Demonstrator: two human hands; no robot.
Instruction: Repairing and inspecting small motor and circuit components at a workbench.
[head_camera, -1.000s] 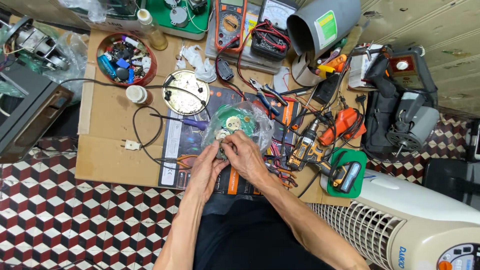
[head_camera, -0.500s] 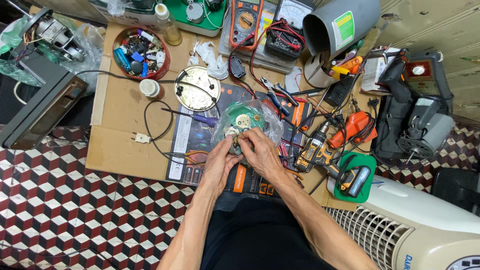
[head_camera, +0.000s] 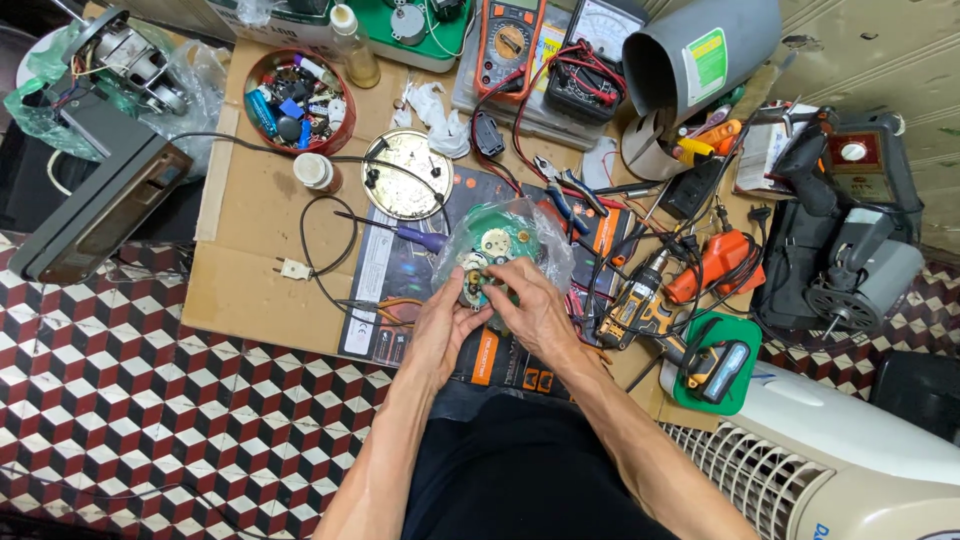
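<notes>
Two bare hands closed around a small round green plastic switch assembly with pale cream dials (head_camera: 492, 262), half wrapped in a clear plastic bag (head_camera: 548, 240), over a dark printed sheet (head_camera: 400, 262) on a brown cardboard work mat (head_camera: 250, 250). Left hand (head_camera: 440, 330) pinching the lower left edge, right hand (head_camera: 530, 308) cupping the lower right, fingertips pressed to a small pale part at the centre. Compared with half a second ago, same clasp, assembly barely shifted; camera view tilted slightly, so handling judged ongoing, not finished. Just above, a round brass-coloured metal plate (head_camera: 404, 186) and a purple-handled screwdriver (head_camera: 410, 235). Further out, an orange multimeter (head_camera: 510, 45), a red bowl of small parts (head_camera: 298, 100), an orange cordless drill (head_camera: 715, 262). Exact part under the fingertips hidden; underside of assembly unseen.
</notes>
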